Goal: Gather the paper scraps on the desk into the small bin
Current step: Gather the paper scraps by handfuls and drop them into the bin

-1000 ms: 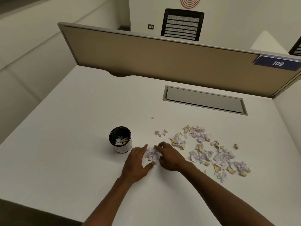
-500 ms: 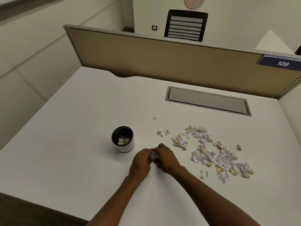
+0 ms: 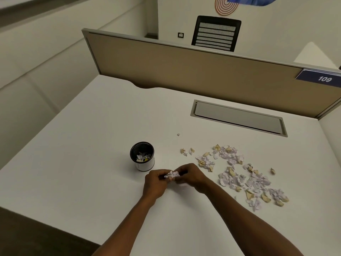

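A small round bin [image 3: 142, 163], black inside with a white wall, stands on the white desk [image 3: 83, 163] and holds a few scraps. Just right of it and nearer me, my left hand [image 3: 156, 183] and my right hand [image 3: 191, 175] are pressed together around a bunch of paper scraps [image 3: 172, 174], which pokes out between the fingers slightly above the desk. To the right lies a wide scatter of white and tan paper scraps [image 3: 239, 174]. A few loose scraps [image 3: 186, 151] sit apart, and one tiny scrap [image 3: 178, 134] lies farther back.
A tan partition [image 3: 184, 71] with a "109" label [image 3: 322, 78] closes the desk's far side. A grey cable hatch [image 3: 239, 118] is set into the desk at back right. The desk's near-left edge [image 3: 46, 220] drops to dark floor. A black chair stands beyond the partition.
Both hands swept a small heap of scraps together on the desk, closed around it and lifted it a little. The rest of the scraps and the bin have not moved.
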Motion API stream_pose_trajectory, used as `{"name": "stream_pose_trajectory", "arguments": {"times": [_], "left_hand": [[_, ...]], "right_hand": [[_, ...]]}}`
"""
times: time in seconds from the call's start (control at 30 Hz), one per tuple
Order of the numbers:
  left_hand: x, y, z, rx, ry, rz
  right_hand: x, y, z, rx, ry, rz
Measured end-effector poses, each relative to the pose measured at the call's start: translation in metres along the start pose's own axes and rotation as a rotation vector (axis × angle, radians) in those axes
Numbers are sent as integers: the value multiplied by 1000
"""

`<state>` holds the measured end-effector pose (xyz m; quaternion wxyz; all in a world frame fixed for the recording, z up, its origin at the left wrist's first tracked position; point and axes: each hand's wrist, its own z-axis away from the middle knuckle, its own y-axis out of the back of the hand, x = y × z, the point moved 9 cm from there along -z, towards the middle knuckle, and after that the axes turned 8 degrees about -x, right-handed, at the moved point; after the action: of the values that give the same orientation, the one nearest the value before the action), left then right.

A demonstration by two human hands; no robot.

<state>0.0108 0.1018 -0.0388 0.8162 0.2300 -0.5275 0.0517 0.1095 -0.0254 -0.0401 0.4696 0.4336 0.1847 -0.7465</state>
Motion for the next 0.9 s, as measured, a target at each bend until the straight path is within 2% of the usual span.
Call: {"name": "stream_pose_trajectory", "arguments": {"times": [0.13,0.3,0.4,0.57,0.7,0.83,0.9], "left_hand": [[37,27,6,86,-81,115],[81,72,10,201,-212,168],[88,96,8,254,-208,144],[76,123,0,274,-148,10],[68,131,-1,273,-133,-195],[64,128,-3,231,-134,-376],[62,128,-4,234,-140,-389]], "right_hand": [[-50,1,6,-57,137,-129],[-118,1,6,-60,287,-96],[-142,-7,-4,-51,319,-43],[-160,-26,-23,61,291,297],[-180,-52,-28,100,390,670],[-181,-65,-31,95,395,807],[-180,-67,-28,108,428,869]]}}
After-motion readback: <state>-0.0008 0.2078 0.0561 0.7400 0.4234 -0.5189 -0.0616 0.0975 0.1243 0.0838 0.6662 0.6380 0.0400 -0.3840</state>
